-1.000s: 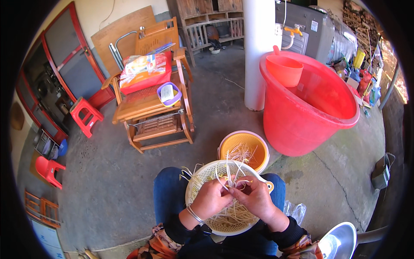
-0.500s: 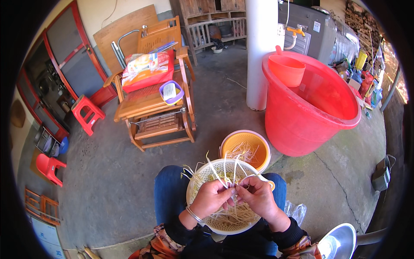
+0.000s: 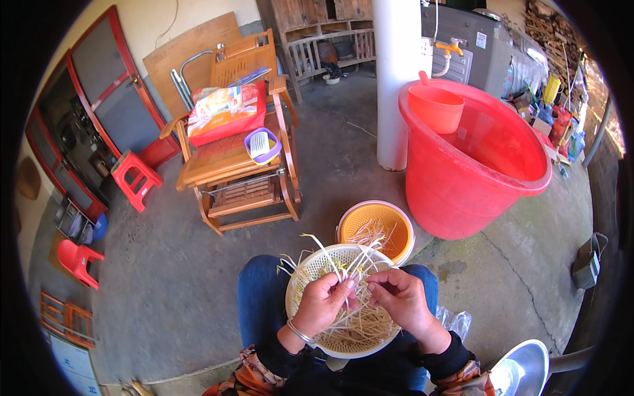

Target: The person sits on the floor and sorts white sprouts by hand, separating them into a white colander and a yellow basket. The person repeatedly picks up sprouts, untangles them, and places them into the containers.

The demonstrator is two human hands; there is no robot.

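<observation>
A white round basket (image 3: 310,264) rests on my lap, filled with pale bean sprouts (image 3: 360,323). My left hand (image 3: 323,303), with a bangle at the wrist, pinches a bunch of sprouts whose stems stick up over the basket's far rim. My right hand (image 3: 403,300) is closed on the same bunch from the right side, fingertips meeting the left hand's. Just beyond the white basket, an orange basket (image 3: 389,221) on the floor holds a small heap of sprouts.
A big red tub (image 3: 462,178) with a small red bucket (image 3: 436,105) on its rim stands to the right, beside a white pillar (image 3: 396,79). A wooden chair (image 3: 238,165) with a bag and a purple bowl stands to the left. Red stools (image 3: 135,178) line the wall.
Both hands have stayed over the white basket, working the sprouts. The bunch between the fingers has been lifted a little, and its stems now stick up more.
</observation>
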